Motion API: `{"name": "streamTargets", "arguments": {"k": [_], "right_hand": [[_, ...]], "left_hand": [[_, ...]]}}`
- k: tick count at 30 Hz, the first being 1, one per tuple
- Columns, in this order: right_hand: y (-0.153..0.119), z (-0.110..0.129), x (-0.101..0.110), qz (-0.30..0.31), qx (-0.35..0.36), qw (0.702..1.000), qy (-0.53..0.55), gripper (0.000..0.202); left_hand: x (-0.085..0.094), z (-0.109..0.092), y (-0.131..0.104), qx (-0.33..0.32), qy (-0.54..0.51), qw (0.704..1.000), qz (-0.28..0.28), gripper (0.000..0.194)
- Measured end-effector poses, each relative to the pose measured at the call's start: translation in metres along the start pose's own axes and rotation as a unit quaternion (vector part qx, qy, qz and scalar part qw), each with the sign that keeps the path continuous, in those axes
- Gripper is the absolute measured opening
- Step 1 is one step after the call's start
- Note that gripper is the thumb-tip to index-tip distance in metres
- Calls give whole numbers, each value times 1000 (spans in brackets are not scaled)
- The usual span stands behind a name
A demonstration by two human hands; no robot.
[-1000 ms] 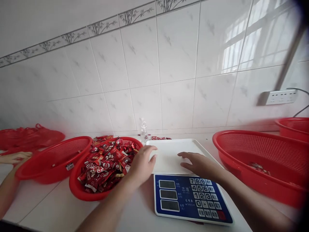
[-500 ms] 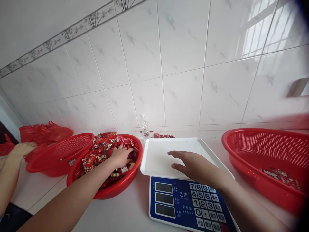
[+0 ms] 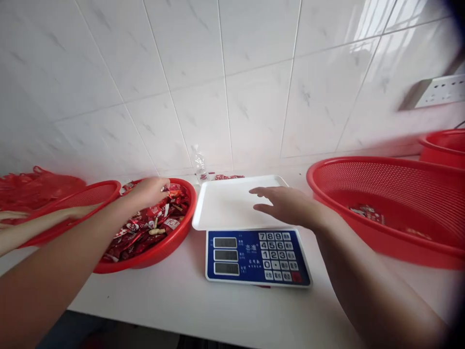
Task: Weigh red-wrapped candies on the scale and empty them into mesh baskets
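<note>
My left hand [image 3: 152,192] is over a red plastic basket [image 3: 181,240] heaped with red-wrapped sweets [image 3: 140,235] and a few unwrapped peanuts [image 3: 157,231]. Its fingers are curled together among the wrappers at the far side; a small shiny bit shows at the fingertips, too blurred to name. My right hand [image 3: 278,199] hovers palm down above the white tray [image 3: 223,203] of a digital scale, fingers stretched out and holding nothing. The blue keypad panel [image 3: 250,271] of the scale faces me, and no goods lie on the visible part of the tray.
A large red basket [image 3: 323,194] with a few small packets [image 3: 366,212] stands right, another red basket [image 3: 443,143] behind it. A clear bottle [image 3: 199,165] stands by the tiled wall. At left another person's arm [image 3: 43,224] reaches over a red basket [image 3: 103,194] near red bags [image 3: 43,186].
My view has tilted down and turned right. My left hand has drawn back from inside the sweets, its spread fingers now curled. My right hand stays above the tray. The other person's arm has reached further in.
</note>
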State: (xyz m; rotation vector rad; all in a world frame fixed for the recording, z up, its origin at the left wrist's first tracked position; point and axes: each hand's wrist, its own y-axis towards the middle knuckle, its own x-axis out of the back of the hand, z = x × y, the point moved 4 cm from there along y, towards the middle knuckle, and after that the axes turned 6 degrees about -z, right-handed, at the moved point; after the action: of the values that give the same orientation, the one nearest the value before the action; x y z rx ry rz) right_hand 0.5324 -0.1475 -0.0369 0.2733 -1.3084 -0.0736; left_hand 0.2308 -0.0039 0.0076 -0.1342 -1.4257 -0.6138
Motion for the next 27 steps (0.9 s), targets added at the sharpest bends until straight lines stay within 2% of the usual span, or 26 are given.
{"name": "streamTargets", "arguments": {"k": [4, 8, 10, 13, 18, 21, 23, 25, 27], "right_hand": [[-2, 1, 2, 28, -2, 999, 32, 35], [1, 30, 1, -16, 60, 986, 152, 26], [3, 44, -8, -13, 88, 974, 209, 25], [6, 53, -22, 32, 102, 972, 209, 22], [11, 36, -19, -23, 78, 982, 170, 25], [13, 22, -16, -9, 57, 992, 109, 25], [14, 11, -7, -45, 25, 994, 99, 27], [12, -1, 5, -92, -24, 992, 78, 29], [9, -9, 12, -110, -60, 991, 50, 32]], "left_hand": [[24, -11, 5, -11, -13, 999, -43, 11], [44, -34, 9, -39, -42, 994, -96, 9], [46, -47, 10, -52, -54, 992, -101, 11], [38, -66, 12, -73, -66, 991, -90, 10], [23, -100, 16, -100, -123, 985, -70, 10], [23, -123, 18, -120, -172, 975, -72, 11], [23, -137, 19, -127, -204, 968, -75, 11], [19, -150, 19, -129, -222, 964, -69, 18], [11, -159, 18, -136, -226, 964, -42, 35]]}}
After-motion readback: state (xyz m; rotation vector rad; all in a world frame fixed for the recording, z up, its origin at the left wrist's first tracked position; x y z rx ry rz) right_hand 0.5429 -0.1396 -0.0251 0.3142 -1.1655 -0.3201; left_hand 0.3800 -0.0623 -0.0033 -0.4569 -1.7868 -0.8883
